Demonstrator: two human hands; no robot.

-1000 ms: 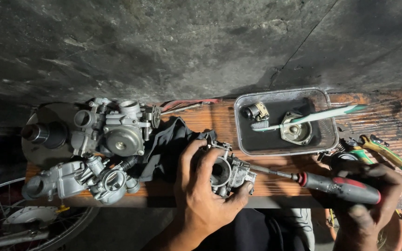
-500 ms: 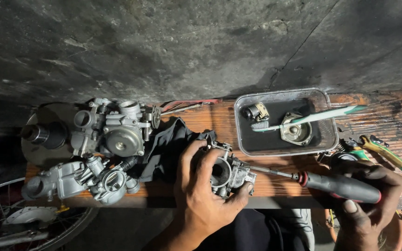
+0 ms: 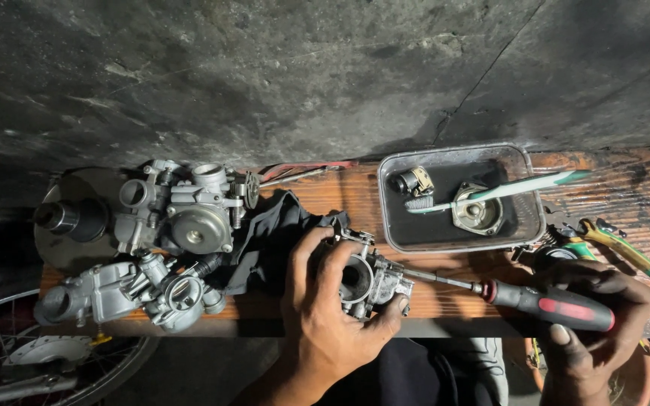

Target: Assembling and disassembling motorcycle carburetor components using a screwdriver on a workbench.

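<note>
The left hand (image 3: 332, 319) is wrapping around a small metal carburetor (image 3: 366, 277), fingers curled over its top and thumb pressing its near side, so the grip is closed tight on the body. The carburetor is sitting on the wooden bench (image 3: 453, 297), just in front of the metal tray (image 3: 520, 225) and toward that tray's left corner. Its round bore is facing up toward the camera.

The right hand (image 3: 592, 319) is clasping the red-and-black handle of a screwdriver (image 3: 520, 297), fingers folded fully around it. The screwdriver is lying nearly level, its long axis running along the bench in front of the tray; the tip is pointing left and meeting the carburetor's right side, the handle pointing right.

Counting: one screwdriver, one tray, three carburetors in all. The two others (image 3: 182, 214) (image 3: 126, 293) are resting far left of the tray, one behind the other. A dark rag (image 3: 272, 233) is lying between them and the held one. Inside the tray, one toothbrush (image 3: 505, 188) is lying slantwise, beside one round metal cover (image 3: 475, 214) and one small cylindrical part (image 3: 413, 180). Green-handled pliers (image 3: 618, 244) are resting just right of the tray.
</note>
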